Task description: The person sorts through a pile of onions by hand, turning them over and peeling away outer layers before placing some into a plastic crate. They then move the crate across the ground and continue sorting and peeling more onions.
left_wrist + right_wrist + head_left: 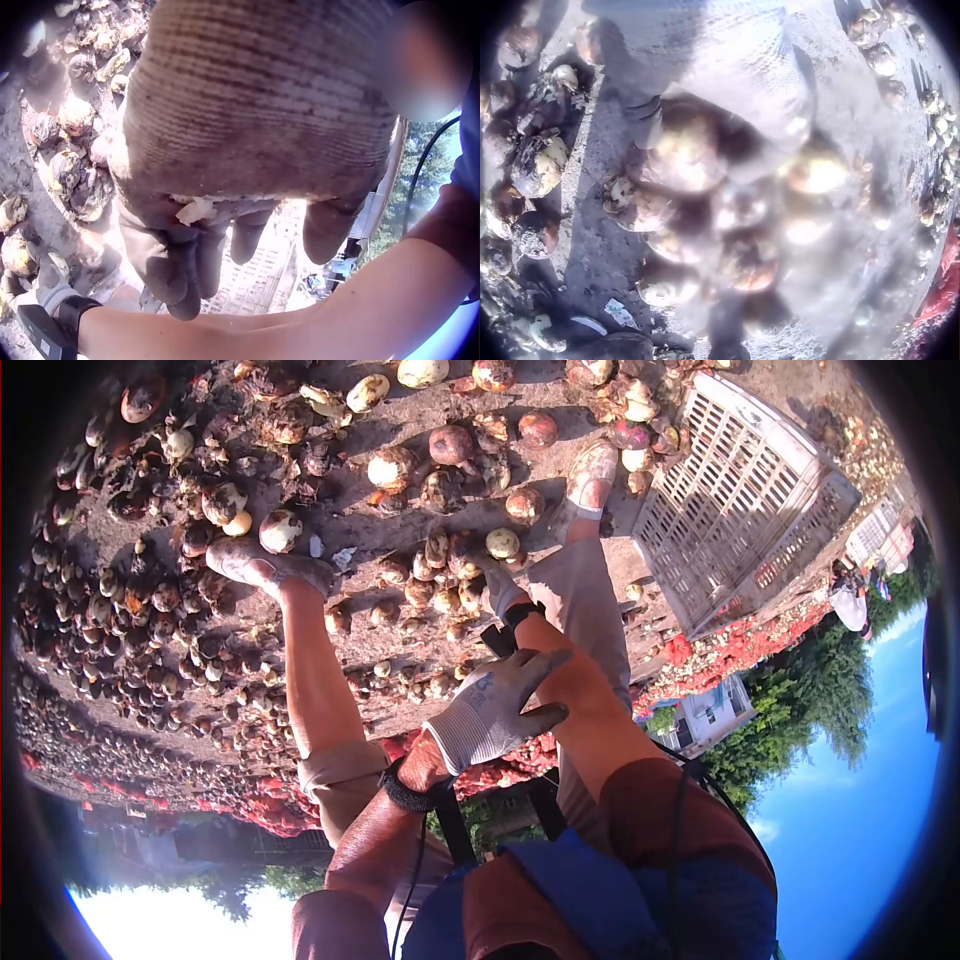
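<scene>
My left hand (485, 705), in a grey glove, is held above the right forearm with its fingers loosely extended. In the left wrist view a pale scrap (196, 211) clings to that glove (255, 112), and the fingers hang apart from one another, holding nothing. Down among the onions, my right hand (502, 588) has its gloved fingers around an onion; the right wrist view shows this onion (682, 154) under the glove (735, 60). Blur hides the exact fingertip contact. Several other onions (750, 259) lie directly beside it.
Between the two shoes (258, 565) onions are scattered over the ground, with denser rows (110, 620) at the left. A white slatted crate (735, 500) stands tilted at the upper right. Red net bags (700, 650) lie beyond, near a person (850, 600).
</scene>
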Demonstrator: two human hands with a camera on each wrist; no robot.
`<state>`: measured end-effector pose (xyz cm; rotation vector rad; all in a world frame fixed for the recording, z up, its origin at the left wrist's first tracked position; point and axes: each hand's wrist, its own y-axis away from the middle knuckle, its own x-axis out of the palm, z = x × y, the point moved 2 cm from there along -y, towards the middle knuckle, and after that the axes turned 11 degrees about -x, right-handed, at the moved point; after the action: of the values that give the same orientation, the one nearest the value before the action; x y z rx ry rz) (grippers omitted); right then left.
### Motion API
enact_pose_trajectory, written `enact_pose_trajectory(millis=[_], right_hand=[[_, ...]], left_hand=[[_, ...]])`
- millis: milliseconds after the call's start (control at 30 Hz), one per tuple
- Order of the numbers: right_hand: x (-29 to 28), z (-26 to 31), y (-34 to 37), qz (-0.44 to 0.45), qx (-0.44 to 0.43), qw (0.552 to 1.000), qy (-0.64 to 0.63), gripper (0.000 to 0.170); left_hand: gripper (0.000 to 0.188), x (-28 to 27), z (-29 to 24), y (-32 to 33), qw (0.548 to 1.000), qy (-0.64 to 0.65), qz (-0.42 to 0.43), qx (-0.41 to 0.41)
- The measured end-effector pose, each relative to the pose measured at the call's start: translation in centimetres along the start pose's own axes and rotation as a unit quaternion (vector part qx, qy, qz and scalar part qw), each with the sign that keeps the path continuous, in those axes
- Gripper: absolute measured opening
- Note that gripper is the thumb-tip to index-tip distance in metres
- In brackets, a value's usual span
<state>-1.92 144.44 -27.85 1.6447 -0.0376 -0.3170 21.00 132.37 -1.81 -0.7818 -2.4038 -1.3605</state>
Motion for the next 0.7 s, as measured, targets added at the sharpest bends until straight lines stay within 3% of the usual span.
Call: enact_pose_trajectory(millis=[33,100,167,267,367,400,433,500,567,633,667,700], right_hand=[[1.8,0.6,1.4,-0.003,-0.012,1.000,0.026,0.027],[2.0,-1.2,0.2,-0.075,0.013,0.986,-0.146,0.029],[2.5,-1.5,-0.1,-0.096,-0.003,0.987,-0.128,0.032],[2.5,-0.3,0.5,-0.011,0.038,0.983,-0.180,0.035],[4.9,3.1,5.0,0.216,-0.002,0.949,-0.228,0.046],[5.9,4.4,6.1,0.340,0.016,0.902,-0.266,0.046],[7.1,5.5,7.2,0.269,0.002,0.925,-0.267,0.049],[10.7,10.5,12.6,0.218,-0.199,0.955,-0.028,0.055],[11.6,13.5,13.8,0.253,-0.361,0.891,0.106,0.069],[13.6,16.4,18.9,0.197,-0.490,0.799,0.287,0.076],[14.1,16.5,20.4,0.200,-0.488,0.817,0.235,0.080],[14.1,16.5,21.7,0.191,-0.537,0.770,0.287,0.081]], left_hand=[[0.066,0.0,0.0,-0.1,1.000,0.002,0.000,-0.003],[0.066,0.3,0.2,0.0,1.000,0.010,0.007,-0.015],[0.065,0.2,0.1,-0.5,1.000,0.016,0.008,-0.019],[0.064,-0.3,-0.2,-0.5,1.000,-0.003,-0.002,-0.031],[0.060,-0.6,0.0,-0.6,0.993,0.057,-0.045,-0.093],[0.059,-0.8,0.1,-0.6,0.987,0.088,-0.064,-0.121],[0.053,-1.1,0.3,-0.6,0.975,0.125,-0.105,-0.151],[0.049,-3.4,-0.3,-0.2,0.944,0.134,-0.245,-0.178],[0.059,-4.6,1.7,-0.3,0.858,0.340,-0.374,-0.087],[0.060,-6.4,0.9,0.7,0.833,0.380,-0.391,-0.091],[0.063,-7.0,0.1,1.1,0.832,0.397,-0.382,-0.057],[0.064,-7.2,0.1,1.0,0.832,0.423,-0.359,-0.018]])
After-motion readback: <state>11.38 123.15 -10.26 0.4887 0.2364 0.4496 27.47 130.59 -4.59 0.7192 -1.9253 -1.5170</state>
